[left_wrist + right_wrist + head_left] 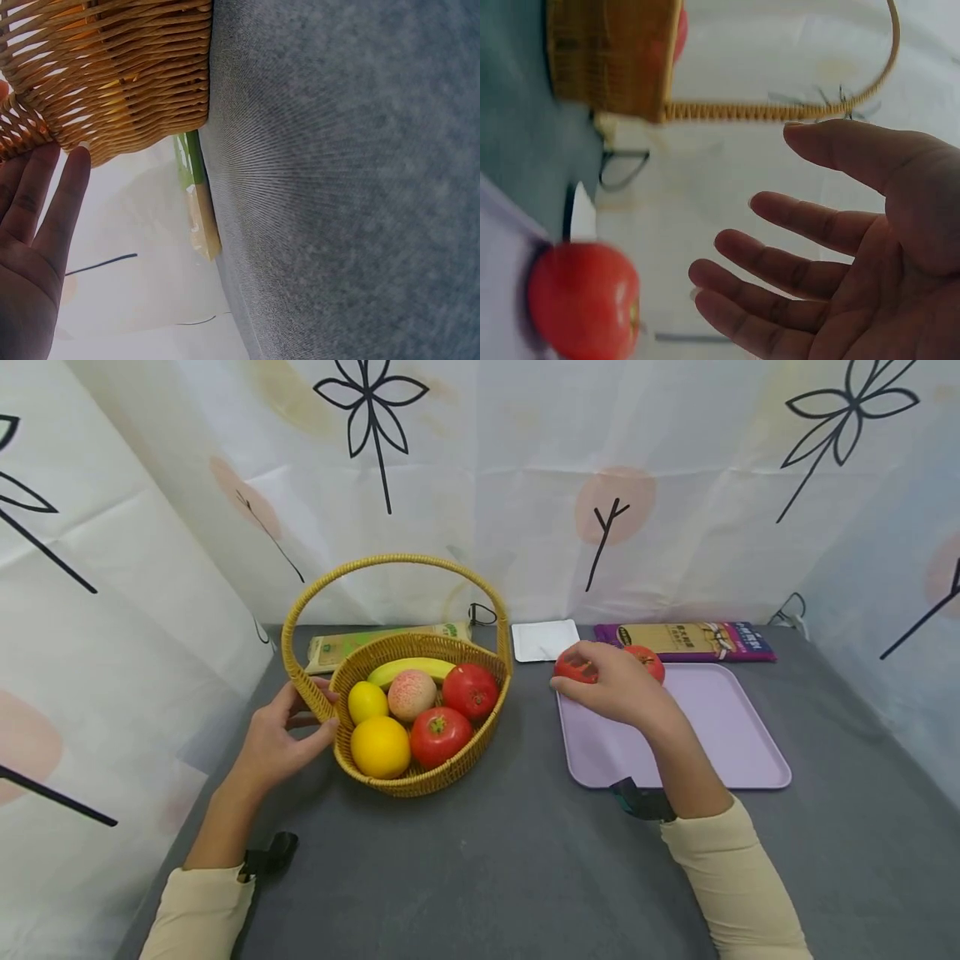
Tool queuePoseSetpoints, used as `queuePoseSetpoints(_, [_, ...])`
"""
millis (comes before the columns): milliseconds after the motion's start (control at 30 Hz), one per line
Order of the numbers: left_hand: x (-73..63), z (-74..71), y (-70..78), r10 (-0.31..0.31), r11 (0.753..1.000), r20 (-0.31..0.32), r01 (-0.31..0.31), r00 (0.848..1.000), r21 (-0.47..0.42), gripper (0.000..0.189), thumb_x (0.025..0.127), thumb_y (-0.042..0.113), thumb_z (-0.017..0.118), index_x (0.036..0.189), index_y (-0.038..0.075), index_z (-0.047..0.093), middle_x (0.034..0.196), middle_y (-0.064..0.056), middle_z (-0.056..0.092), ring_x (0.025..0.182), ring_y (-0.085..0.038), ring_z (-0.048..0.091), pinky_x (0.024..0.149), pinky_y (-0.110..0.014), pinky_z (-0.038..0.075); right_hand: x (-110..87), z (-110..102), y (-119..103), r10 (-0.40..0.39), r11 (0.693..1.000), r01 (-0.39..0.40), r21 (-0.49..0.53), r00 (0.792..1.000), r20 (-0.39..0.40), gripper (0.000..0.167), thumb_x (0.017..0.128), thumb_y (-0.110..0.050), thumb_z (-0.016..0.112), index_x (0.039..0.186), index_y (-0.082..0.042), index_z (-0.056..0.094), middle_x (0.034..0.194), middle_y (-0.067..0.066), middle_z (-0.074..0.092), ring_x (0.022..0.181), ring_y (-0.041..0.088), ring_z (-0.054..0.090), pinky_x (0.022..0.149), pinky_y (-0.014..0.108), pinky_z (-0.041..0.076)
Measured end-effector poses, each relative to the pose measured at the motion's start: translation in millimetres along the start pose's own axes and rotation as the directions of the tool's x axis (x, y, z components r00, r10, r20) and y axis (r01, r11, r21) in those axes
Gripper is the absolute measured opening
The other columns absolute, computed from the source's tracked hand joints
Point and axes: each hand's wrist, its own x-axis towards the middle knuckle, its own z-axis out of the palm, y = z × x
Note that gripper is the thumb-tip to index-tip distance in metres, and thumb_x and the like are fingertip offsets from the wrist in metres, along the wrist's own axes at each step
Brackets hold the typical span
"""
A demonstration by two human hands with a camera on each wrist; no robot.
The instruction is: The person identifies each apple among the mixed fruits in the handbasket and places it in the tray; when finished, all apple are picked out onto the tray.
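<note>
The left hand (288, 737) pinches the handle (397, 559) of the basket (420, 787) near its base. The right hand (618, 687), fingers spread and holding nothing, hovers by two tomatoes (651, 663) at the tray's (738, 727) far edge.

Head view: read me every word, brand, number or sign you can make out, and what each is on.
Nothing can be read with certainty.
Purple-and-gold packet behind the tray: printed characters, too small and blurred.
Green-and-tan packet behind the basket: faint print, too small and blurred.
White square between them: no lettering visible.
Backdrop cloth: plant line drawings, no lettering visible.
</note>
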Motion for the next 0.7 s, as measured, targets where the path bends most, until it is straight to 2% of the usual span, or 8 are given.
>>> queuePoseSetpoints(100, [-0.2, 1.1, -10.6, -0.007, 1.000, 0.001, 0.007, 1.000, 0.015, 0.053, 0.081, -0.009, 0.073, 0.129, -0.007, 0.052, 0.111, -0.020, 0.067, 0.099, -0.002, 0.061, 0.080, -0.015, 0.053, 3.9, 17.2, -17.6, -0.052, 0.998, 0.053, -0.022, 0.998, 0.037, 0.041, 0.093, -0.030, 0.071, 0.126, -0.006, 0.063, 0.121, 0.013, 0.065, 0.114, 0.033, 0.060, 0.089, 0.051, 0.054])
queuePoseSetpoints(233, [-1.3, 2.9, -27.3, -0.028, 0.999, 0.002, 0.028, 1.000, 0.038, 0.055, 0.081, -0.007, 0.075, 0.131, -0.003, 0.053, 0.113, -0.014, 0.068, 0.099, 0.000, 0.060, 0.081, -0.016, 0.053, 12.8, 40.9, -44.8, -0.106, 0.986, 0.113, -0.125, 0.992, 0.062, 0.043, 0.091, -0.031, 0.073, 0.126, -0.007, 0.064, 0.119, 0.010, 0.066, 0.107, 0.026, 0.061, 0.088, 0.045, 0.055])
queuePoseSetpoints(400, [-1.8, 4.1, -33.7, -0.015, 0.999, -0.004, 0.015, 1.000, 0.031, 0.054, 0.080, -0.008, 0.075, 0.130, -0.006, 0.053, 0.112, -0.017, 0.068, 0.098, -0.001, 0.060, 0.080, -0.017, 0.054, 26.1, 65.3, -76.0, -0.138, 0.947, 0.148, -0.285, 0.989, 0.055, 0.043, 0.091, -0.034, 0.070, 0.125, -0.008, 0.063, 0.110, 0.009, 0.063, 0.092, 0.022, 0.059, 0.078, 0.038, 0.056])
queuePoseSetpoints(467, [-1.4, 3.9, -33.7, -0.010, 1.000, -0.003, 0.010, 1.000, 0.025, 0.055, 0.080, -0.009, 0.075, 0.130, -0.005, 0.053, 0.112, -0.017, 0.068, 0.098, -0.002, 0.061, 0.079, -0.017, 0.054, 32.3, 72.6, -84.5, -0.152, 0.927, 0.158, -0.340, 0.987, 0.044, 0.044, 0.092, -0.034, 0.068, 0.127, -0.008, 0.061, 0.112, 0.009, 0.062, 0.092, 0.021, 0.058, 0.077, 0.037, 0.056])
queuePoseSetpoints(600, [-0.6, 2.8, -32.7, -0.013, 1.000, 0.002, 0.012, 1.000, 0.017, 0.056, 0.080, -0.006, 0.077, 0.131, -0.001, 0.054, 0.113, -0.013, 0.068, 0.099, -0.002, 0.061, 0.080, -0.017, 0.054, 49.2, 85.0, -95.2, -0.145, 0.888, 0.150, -0.435, 0.988, 0.044, 0.045, 0.094, -0.036, 0.066, 0.129, -0.009, 0.059, 0.112, 0.010, 0.059, 0.091, 0.022, 0.059, 0.073, 0.036, 0.056])
queuePoseSetpoints(700, [-1.0, 2.1, -33.3, -0.017, 1.000, 0.009, 0.017, 1.000, 0.007, 0.056, 0.081, -0.004, 0.077, 0.132, 0.001, 0.054, 0.114, -0.012, 0.068, 0.099, -0.003, 0.061, 0.080, -0.017, 0.054, 63.3, 94.3, -96.9, -0.082, 0.860, 0.110, -0.498, 0.993, 0.079, 0.046, 0.095, -0.039, 0.064, 0.131, -0.010, 0.057, 0.116, 0.011, 0.057, 0.090, 0.024, 0.059, 0.072, 0.037, 0.055])
